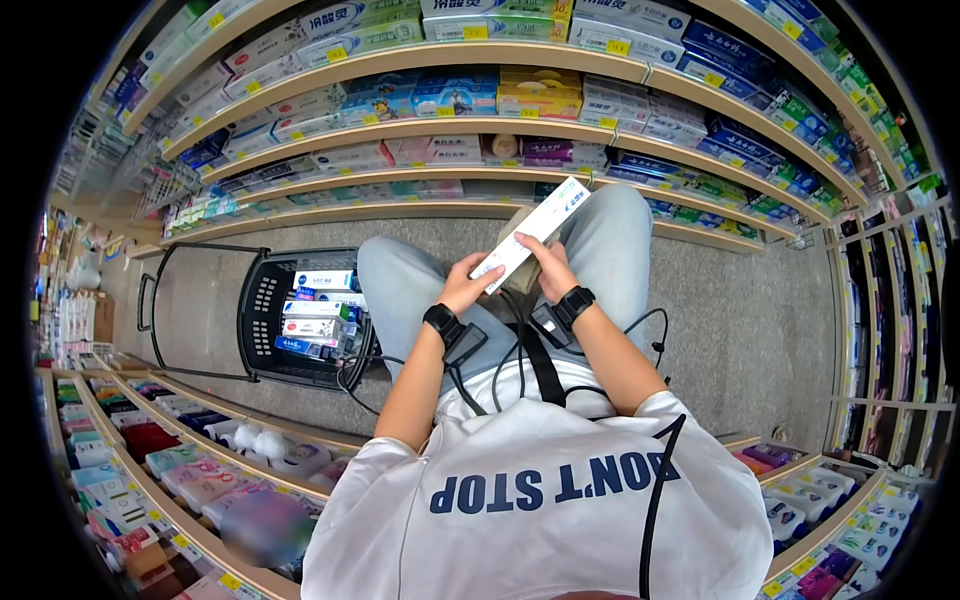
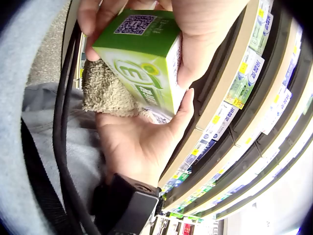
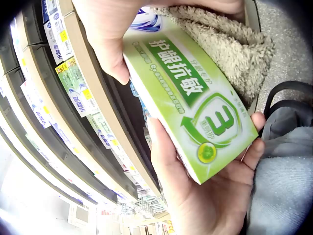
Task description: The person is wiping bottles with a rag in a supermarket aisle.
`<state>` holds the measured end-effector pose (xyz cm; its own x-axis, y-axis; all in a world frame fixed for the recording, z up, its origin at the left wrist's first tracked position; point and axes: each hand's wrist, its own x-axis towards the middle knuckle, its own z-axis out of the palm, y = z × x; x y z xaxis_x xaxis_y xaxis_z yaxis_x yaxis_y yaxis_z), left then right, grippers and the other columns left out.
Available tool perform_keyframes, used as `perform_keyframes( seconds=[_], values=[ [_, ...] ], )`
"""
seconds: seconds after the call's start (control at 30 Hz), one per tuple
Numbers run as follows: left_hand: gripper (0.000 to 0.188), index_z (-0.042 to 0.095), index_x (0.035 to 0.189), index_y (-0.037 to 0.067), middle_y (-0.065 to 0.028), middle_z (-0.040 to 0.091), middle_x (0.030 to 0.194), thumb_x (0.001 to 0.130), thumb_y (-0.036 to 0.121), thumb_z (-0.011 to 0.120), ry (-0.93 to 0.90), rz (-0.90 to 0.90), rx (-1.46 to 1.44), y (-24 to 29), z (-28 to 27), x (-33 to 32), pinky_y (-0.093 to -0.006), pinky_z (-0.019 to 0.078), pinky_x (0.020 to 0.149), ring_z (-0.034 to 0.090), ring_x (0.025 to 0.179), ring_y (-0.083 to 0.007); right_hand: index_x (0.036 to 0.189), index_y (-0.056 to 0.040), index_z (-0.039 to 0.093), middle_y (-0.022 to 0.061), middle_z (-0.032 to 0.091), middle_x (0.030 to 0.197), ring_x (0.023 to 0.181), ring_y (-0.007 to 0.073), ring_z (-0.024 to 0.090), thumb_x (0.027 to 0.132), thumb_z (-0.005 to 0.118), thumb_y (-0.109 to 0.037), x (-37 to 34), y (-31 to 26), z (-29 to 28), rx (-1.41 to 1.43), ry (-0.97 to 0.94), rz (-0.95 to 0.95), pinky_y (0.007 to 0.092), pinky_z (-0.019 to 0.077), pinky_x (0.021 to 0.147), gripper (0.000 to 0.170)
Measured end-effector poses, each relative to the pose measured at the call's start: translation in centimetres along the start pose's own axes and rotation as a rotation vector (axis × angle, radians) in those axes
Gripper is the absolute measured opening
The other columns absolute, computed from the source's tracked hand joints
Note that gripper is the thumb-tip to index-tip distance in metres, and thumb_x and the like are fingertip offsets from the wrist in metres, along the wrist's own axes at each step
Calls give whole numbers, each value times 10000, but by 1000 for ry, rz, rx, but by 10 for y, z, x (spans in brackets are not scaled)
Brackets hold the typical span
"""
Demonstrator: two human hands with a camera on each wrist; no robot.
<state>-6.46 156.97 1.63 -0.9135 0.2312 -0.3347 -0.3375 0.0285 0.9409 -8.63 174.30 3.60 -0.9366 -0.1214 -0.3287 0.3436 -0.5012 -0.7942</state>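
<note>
Both hands hold a long white and green box [image 1: 528, 240] [image 2: 146, 73] [image 3: 190, 98], tilted between the knees. My left hand [image 1: 468, 285] [image 2: 210, 34] [image 3: 205, 196] grips its lower end, thumb along one side and fingertips at the opposite edge. Farther up the box, my right hand [image 1: 550, 268] [image 2: 142, 142] [image 3: 107, 34] holds it with the thumb against its edge. A fuzzy grey-green cloth [image 2: 107, 93] [image 3: 239, 54] lies against the box beside the right hand. The green faces show in both wrist views; the head view shows a white side.
A black basket [image 1: 262, 320] with several toothpaste boxes [image 1: 315, 328] stands on the grey floor [image 1: 720, 330] left of the knees. Shelves [image 1: 440, 125] stocked with boxes curve across the front. More shelving [image 1: 150, 450] stands behind at left and right. Black cables [image 1: 520, 350] hang around the wrists.
</note>
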Motion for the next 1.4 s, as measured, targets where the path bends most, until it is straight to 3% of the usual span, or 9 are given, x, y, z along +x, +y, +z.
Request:
perform_keyframes(
  seconds=[1.07,1.17,1.2,1.4],
  values=[
    [517,544,1095,-14,-37,595,886,768,365,672,-3,-9,46,-5,-1,1,-198,420,548,522,669,-75,1070,106,470,162,571,1017,919,219,582,737,702,-181,4,5,-5,5,23,13,309,474,785,496],
    [418,547,1090,21,-10,587,856,815,325,630,-18,-18,73,-2,0,0,-200,422,576,528,709,-59,1078,110,461,166,568,1022,922,224,581,738,701,-179,5,6,-6,-6,-1,10,313,474,791,506],
    [527,541,1095,-20,-35,596,864,768,372,671,-11,6,53,-2,0,1,-194,419,530,519,657,-71,1078,111,461,168,568,1024,923,225,581,738,701,-179,5,5,-6,-2,-7,10,314,475,790,507],
    [519,545,1091,-14,-32,596,858,770,375,667,-6,-5,60,-2,0,0,-198,421,539,525,674,-71,1066,116,468,178,571,1020,911,229,589,737,701,-184,4,5,-5,4,6,21,316,484,774,503]
  ],
)
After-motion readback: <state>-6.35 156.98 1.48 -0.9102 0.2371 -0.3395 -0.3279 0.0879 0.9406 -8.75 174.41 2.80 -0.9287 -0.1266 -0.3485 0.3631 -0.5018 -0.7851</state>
